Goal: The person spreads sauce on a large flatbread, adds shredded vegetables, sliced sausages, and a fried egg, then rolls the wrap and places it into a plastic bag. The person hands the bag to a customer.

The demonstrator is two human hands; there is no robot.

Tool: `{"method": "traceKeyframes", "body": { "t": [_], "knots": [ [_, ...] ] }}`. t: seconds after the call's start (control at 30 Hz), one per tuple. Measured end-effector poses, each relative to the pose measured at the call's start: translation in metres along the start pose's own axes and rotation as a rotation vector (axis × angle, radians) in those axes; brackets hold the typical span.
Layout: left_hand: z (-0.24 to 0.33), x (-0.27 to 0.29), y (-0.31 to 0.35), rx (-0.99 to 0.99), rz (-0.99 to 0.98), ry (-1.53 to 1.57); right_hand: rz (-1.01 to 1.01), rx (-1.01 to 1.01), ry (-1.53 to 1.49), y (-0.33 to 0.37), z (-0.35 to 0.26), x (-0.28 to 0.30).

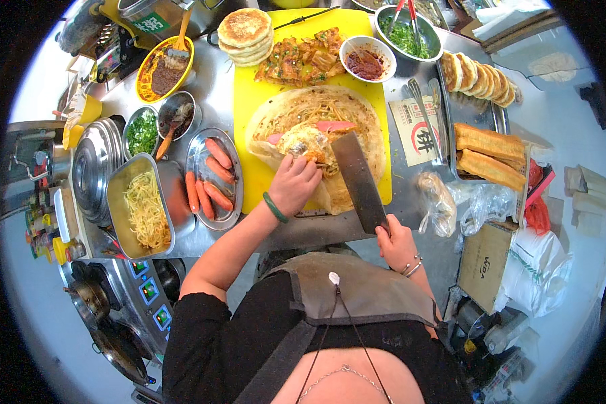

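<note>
A large round flatbread point(365, 128) lies on a yellow cutting board point(246, 195). On it are shredded potato point(310, 108), pieces of pink sausage point(335, 126) and a browned fried egg point(296, 141). My left hand point(295, 183), with a green bangle at the wrist, has its fingers curled against the near side of the egg; the fingertips are partly hidden. My right hand point(397, 244) is closed around the handle of a cleaver point(358, 178). Its broad dark blade slants over the right part of the flatbread, next to the filling.
Behind the flatbread are glazed browned pieces point(301, 59), stacked flatbreads point(245, 30) and a bowl of red sauce point(365, 62). To the left stand a sausage plate point(238, 202) and a shredded-potato tray point(116, 202). Fried dough sticks point(491, 165) lie at the right.
</note>
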State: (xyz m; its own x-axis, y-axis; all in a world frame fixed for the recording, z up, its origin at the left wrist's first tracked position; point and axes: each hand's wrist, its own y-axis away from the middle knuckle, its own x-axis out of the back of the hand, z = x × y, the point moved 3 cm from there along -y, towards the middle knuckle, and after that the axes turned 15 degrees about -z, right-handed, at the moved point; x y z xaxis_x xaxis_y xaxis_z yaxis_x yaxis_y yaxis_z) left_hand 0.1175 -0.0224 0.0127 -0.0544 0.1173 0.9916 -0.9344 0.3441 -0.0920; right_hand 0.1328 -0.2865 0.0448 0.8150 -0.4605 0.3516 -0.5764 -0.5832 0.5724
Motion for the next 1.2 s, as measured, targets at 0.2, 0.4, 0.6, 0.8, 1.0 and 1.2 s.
{"method": "traceKeyframes", "body": {
  "t": [0.2,0.4,0.6,0.8,1.0,1.2],
  "knots": [
    [-0.002,0.012,0.024,0.052,-0.069,-0.058,0.079,0.204,0.361,-0.011,-0.017,-0.005],
    [-0.015,0.031,0.043,0.310,-0.149,0.293,0.149,0.264,0.754,-0.020,-0.026,0.009],
    [-0.035,0.015,0.007,0.156,0.032,0.096,0.108,0.238,0.854,-0.021,-0.032,0.024],
    [-0.011,0.005,0.014,0.313,-0.034,0.273,0.115,0.262,0.687,-0.012,-0.020,0.021],
    [-0.015,0.004,-0.004,0.212,-0.003,0.243,0.302,0.230,0.159,0.009,-0.008,0.021],
    [-0.018,0.007,-0.014,0.035,-0.114,0.279,0.493,0.172,0.049,-0.019,0.025,0.022]
  ]
}}
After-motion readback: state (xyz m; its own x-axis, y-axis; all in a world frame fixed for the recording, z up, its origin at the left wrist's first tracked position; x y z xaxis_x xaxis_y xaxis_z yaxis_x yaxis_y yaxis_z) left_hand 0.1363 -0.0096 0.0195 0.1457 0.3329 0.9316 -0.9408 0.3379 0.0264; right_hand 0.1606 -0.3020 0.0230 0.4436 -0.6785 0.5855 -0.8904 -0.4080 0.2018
